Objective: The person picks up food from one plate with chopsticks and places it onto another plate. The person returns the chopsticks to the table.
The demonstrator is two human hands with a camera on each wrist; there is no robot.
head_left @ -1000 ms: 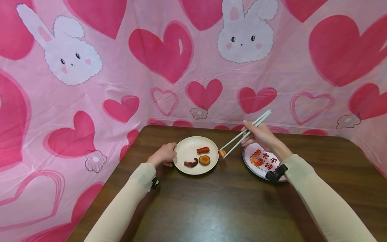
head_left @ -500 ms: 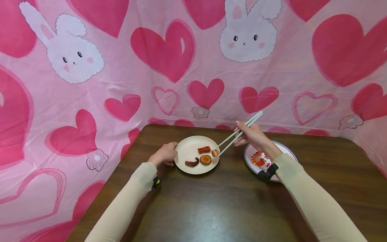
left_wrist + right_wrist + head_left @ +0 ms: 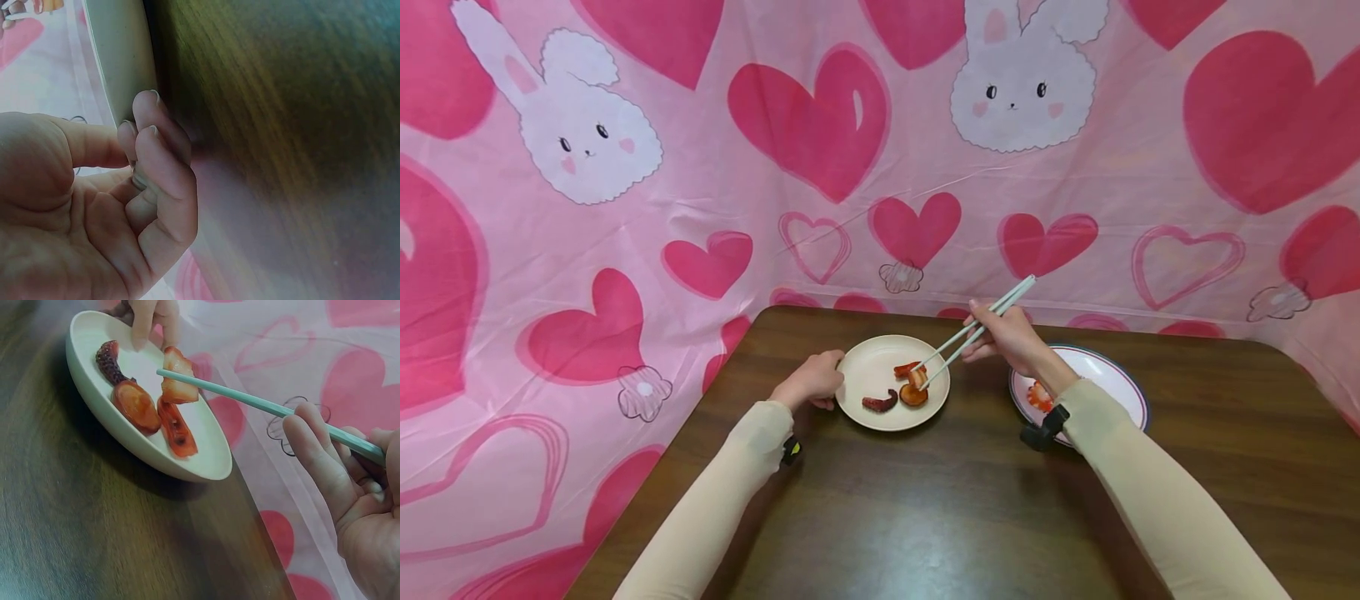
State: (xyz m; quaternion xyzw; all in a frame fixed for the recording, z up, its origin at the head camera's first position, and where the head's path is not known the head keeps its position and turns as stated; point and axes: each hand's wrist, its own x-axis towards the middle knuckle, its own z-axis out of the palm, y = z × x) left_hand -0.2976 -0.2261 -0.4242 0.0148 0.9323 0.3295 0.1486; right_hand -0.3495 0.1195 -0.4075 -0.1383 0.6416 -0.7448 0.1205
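My left hand (image 3: 811, 380) pinches the left rim of a cream plate (image 3: 867, 360), thumb on top and curled fingers at its edge in the left wrist view. With my right hand (image 3: 1006, 337) I hold pale green chopsticks (image 3: 996, 310). Between their tips is a small layered piece like pork belly (image 3: 180, 375), held over the plate's right half. Under or beside it lie a reddish strip of food (image 3: 177, 428) and a round brown slice like a mushroom (image 3: 913, 395). A dark curled piece like an octopus tentacle (image 3: 881, 402) lies towards the plate's front.
A white plate with a blue rim (image 3: 1108, 375) stands on the right, partly under my right forearm; an orange-red shrimp-like shape (image 3: 1039, 397) shows on it. A brown wooden table (image 3: 880, 500) carries both plates. Pink heart-patterned cloth (image 3: 820, 275) hangs behind.
My right hand has moved left with the chopsticks, carrying the layered piece from beyond the cream plate's right rim to above its food. The left hand keeps its hold on the rim.
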